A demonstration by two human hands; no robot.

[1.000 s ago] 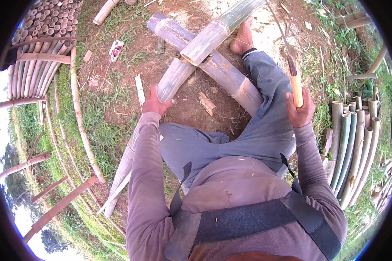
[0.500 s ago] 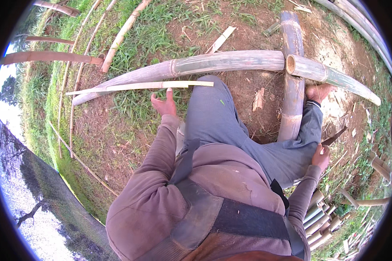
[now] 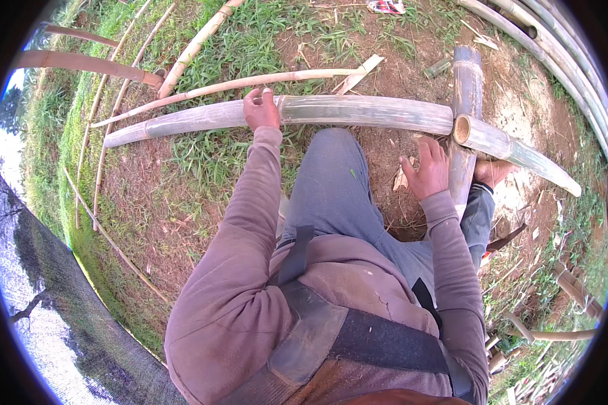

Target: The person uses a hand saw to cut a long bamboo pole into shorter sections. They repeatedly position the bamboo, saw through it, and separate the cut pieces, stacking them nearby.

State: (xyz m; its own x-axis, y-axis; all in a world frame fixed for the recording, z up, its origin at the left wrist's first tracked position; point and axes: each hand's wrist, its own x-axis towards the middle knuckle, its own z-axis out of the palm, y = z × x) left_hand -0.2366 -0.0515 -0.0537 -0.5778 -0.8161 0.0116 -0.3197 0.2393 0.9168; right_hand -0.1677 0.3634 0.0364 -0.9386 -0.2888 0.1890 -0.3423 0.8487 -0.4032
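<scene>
My left hand (image 3: 261, 110) is over the long pale bamboo pole (image 3: 365, 112), its fingers loosely bent and the thumb apart. Whether it touches the pole is hard to tell. Just beyond its fingertips, a long split bamboo strip (image 3: 209, 89) lies past the pole, with its right end by a pale bamboo chip (image 3: 360, 75). My right hand (image 3: 428, 169) is open, fingers spread, near the pole's right end and beside the thick crosswise bamboo (image 3: 467, 84). A dark-bladed knife (image 3: 509, 238) lies by my right leg, its reddish handle partly hidden.
A shorter hollow bamboo piece (image 3: 513, 144) rests across the crosswise one, near my bare foot (image 3: 494, 171). More long poles (image 3: 544, 44) lie at the far right. Thin poles (image 3: 118, 101) run along the left grass. Cut bamboo (image 3: 577, 290) lies at the lower right.
The bamboo strip went from the near side of the pole to beyond it, out of my left hand. My right hand left the knife and moved forward toward the pole. The view shifted slightly.
</scene>
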